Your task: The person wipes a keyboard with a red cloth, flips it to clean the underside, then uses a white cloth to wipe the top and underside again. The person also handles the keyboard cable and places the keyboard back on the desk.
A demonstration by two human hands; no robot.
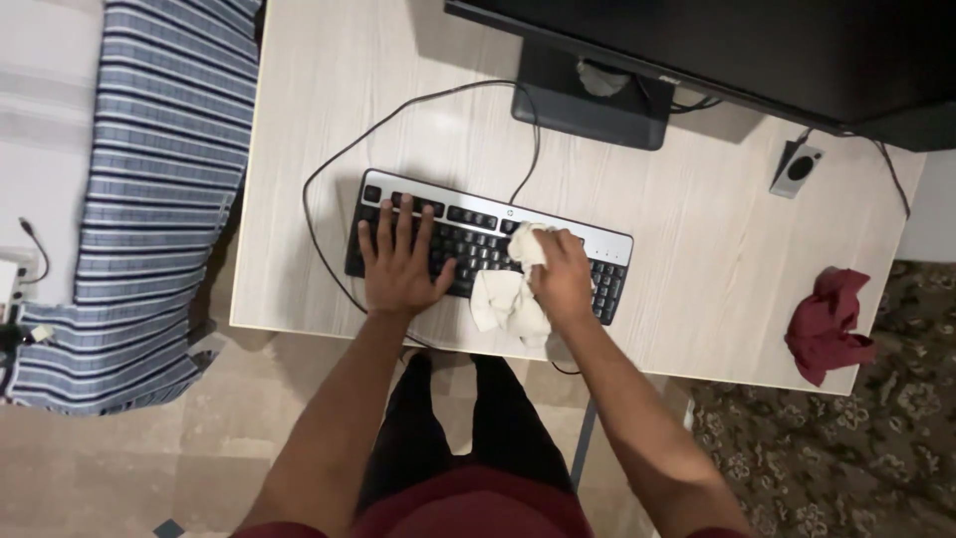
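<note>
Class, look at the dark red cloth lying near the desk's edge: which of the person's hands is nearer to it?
Right. The right hand, gripping a white cloth on the keyboard, is closer to the dark red cloth. The left hand lies flat on the keyboard's far end, farther away.

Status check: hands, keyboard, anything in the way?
Left hand flat on keyboard. Right hand grips white cloth against keys. Keyboard cable loops behind; red cloth lies apart.

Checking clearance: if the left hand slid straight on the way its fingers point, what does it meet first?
The left hand lies flat on the keyboard, fingers pointing toward its far edge. Past that edge comes bare desk, then probably the looping black cable. The monitor base sits off to the right of that line.
</note>
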